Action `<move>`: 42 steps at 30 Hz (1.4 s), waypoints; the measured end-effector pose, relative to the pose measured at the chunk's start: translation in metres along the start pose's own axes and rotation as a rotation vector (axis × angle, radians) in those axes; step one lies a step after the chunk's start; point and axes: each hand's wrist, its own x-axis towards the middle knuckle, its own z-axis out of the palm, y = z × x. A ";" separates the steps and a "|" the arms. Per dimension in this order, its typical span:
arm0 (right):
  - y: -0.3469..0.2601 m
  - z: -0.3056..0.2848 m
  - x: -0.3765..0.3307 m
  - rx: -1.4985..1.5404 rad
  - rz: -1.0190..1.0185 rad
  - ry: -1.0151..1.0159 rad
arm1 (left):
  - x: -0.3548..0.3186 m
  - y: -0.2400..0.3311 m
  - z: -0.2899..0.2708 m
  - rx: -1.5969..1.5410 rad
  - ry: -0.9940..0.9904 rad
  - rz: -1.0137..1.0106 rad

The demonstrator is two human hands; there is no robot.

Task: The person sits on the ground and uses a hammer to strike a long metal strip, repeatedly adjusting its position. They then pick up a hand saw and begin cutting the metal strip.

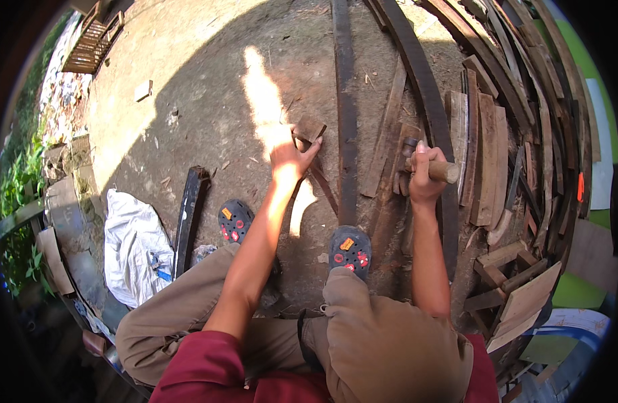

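My left hand (290, 160) is closed on a piece of wood (310, 128), its squared brown end showing above the thumb. The rest of that piece is mostly hidden by the hand. To the right, my right hand (424, 176) is wrapped round the wooden handle of a hammer (443, 172). The hammer's dark metal head shows just left of the fingers, over a short board (405, 134). Between my two hands a long dark beam (346, 101) lies on the ground.
A second dark beam (423, 87) curves past my right hand. Several planks (483, 154) lie at the right, above a wooden frame (507, 282). A white sack (134, 248) and a black post (190, 215) lie at the left. A slatted crate (90, 43) stands far left.
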 end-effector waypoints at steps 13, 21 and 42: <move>-0.021 0.008 -0.013 -0.011 0.004 -0.040 | -0.039 0.031 -0.004 -0.565 0.002 -0.364; -0.027 0.021 -0.044 0.021 0.261 -0.121 | -0.030 0.017 0.008 -0.225 0.163 0.017; -0.083 -0.058 -0.032 -0.164 0.373 -0.379 | -0.043 0.034 -0.048 -0.817 -0.831 0.017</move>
